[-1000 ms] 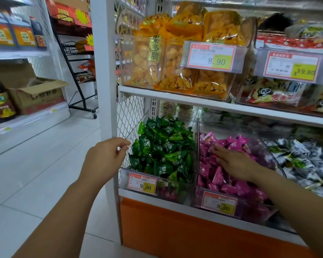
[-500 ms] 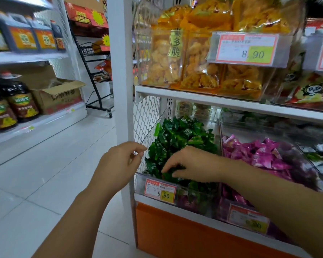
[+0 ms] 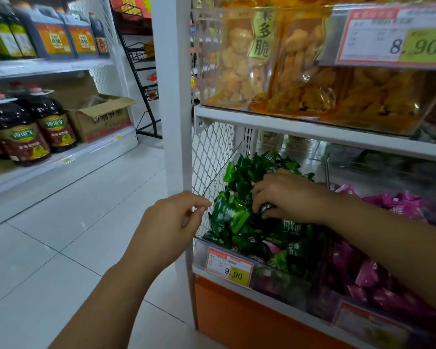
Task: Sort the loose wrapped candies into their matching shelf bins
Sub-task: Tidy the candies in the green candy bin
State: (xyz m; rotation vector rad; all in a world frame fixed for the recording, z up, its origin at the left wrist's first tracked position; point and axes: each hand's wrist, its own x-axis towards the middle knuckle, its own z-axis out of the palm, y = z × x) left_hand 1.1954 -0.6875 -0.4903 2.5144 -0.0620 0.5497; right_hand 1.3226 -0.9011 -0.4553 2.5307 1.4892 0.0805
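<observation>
My left hand (image 3: 171, 227) is beside the white shelf post (image 3: 171, 96), fingers curled, thumb and forefinger tips nearly together at the clear side wall of the left bin (image 3: 199, 255); I cannot tell whether they pinch it. My right hand (image 3: 292, 197) rests on the green candies (image 3: 234, 222) heaped in that bin, fingers narrow, pinching one green candy (image 3: 264, 207). The next bin (image 3: 325, 306) holds pink candies (image 3: 400, 205).
</observation>
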